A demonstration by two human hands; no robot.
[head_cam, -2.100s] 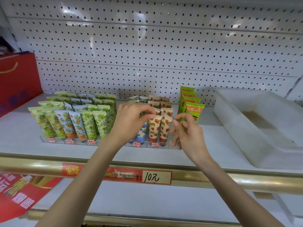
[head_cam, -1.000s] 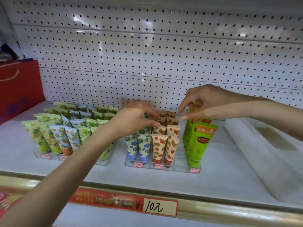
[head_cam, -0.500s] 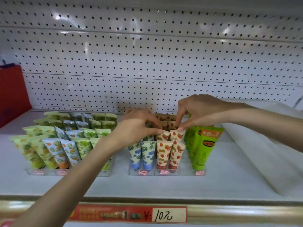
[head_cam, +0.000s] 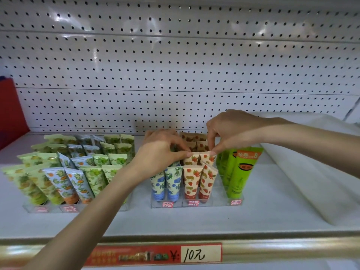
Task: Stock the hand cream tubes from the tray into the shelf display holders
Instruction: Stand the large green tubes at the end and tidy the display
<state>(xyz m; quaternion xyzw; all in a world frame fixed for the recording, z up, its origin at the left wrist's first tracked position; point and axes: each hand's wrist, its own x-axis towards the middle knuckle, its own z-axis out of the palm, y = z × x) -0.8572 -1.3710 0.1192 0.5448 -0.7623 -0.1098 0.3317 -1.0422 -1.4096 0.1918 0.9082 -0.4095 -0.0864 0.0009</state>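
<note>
Your left hand (head_cam: 161, 152) and right hand (head_cam: 233, 131) each pinch the top edge of a strawberry tube (head_cam: 192, 160). Both tubes stand upright directly beneath, in the holder (head_cam: 196, 204), second row.

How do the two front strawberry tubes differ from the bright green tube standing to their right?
The front strawberry tubes are cream with red berries; the green tube is bright green with an orange band on top. The green tube stands taller and looks wider than the front strawberry tubes. Both stand cap-down in the clear holder, behind red labels.
</note>
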